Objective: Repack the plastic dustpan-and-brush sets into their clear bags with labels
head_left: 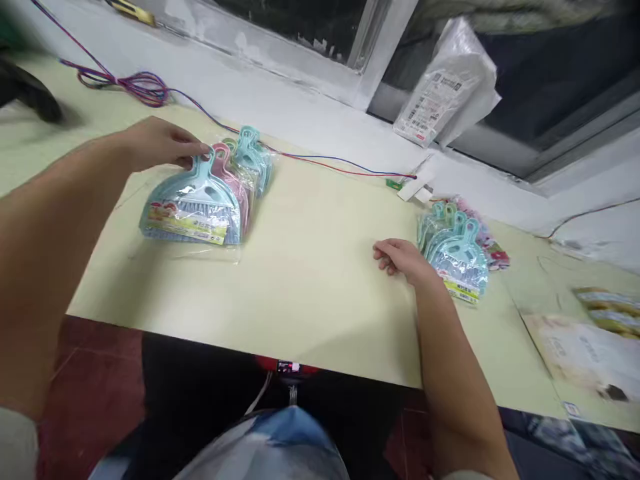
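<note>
My left hand [173,143] is closed on the handle of a light blue dustpan and brush set [195,203] in a clear bag. This set is at the front of a row, with a pink set [234,179] behind it and more blue sets [251,159] towards the wall. Over the tabletop, my right hand [397,257] has its fingers curled together; whether anything small is between them I cannot make out. Just right of it stands a second group of bagged dustpan sets [457,257], mostly light blue, with pinkish, flowery items [493,247] behind.
A pale yellow table [300,280] runs along a white wall. Coiled red and blue cable [143,87] lies by the wall, its wires leading to a white block [417,187]. A plastic-wrapped package [440,93] leans at the window. Flat printed packaging [585,353] lies on the right.
</note>
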### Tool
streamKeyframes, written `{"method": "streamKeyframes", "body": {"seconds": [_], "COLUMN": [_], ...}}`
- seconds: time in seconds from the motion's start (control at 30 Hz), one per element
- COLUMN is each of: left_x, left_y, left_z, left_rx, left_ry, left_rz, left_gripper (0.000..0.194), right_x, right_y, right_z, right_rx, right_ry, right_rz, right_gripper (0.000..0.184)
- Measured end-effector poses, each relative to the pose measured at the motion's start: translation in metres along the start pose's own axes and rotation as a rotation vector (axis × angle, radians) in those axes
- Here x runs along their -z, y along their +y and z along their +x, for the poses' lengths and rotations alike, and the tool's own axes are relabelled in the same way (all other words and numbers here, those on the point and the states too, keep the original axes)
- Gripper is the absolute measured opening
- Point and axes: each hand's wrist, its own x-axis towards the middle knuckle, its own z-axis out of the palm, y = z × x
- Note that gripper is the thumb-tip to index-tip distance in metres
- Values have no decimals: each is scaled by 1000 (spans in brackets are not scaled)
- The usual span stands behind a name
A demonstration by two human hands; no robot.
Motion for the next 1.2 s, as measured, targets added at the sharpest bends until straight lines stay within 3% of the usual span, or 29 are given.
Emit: {"method": "streamKeyframes", "body": {"seconds": [0.17, 0.3, 0.37, 0.43, 0.57, 0.7, 1.03, 1.2], "left_x": [-2, -12, -29, -51, -91, -103, -102, -99], "left_y": [18, 28, 30, 30, 29, 24, 12, 10], "left_z": [-24, -73, -101, -125, -150, -148, -109, -107], "left_rx": [-23, -67, -126, -72, -50, -70, -127, -128], "left_ry": [62, 225, 222, 221, 152, 174, 161, 158], "left_rz": [-17, 247, 353, 398, 493, 544, 538, 565], "left_gripper": [114, 97, 96, 94, 87, 86, 88, 87], "right_x": [0, 0, 0, -1, -2, -3, -4, -2], "right_y": [1, 0, 0, 1, 1, -2, -5, -3], "right_z": [-2, -2, -2, -1, -1, -3, -6, -5], "right_rx": [-6, 0, 11, 17, 14, 7, 11, 9], "right_ry": [0, 1, 5, 9, 16, 20, 14, 11], "right_rz": [-1, -13, -17, -19, -18, -21, -9, 2], "right_gripper": [21, 20, 21, 21, 21, 20, 20, 19]}}
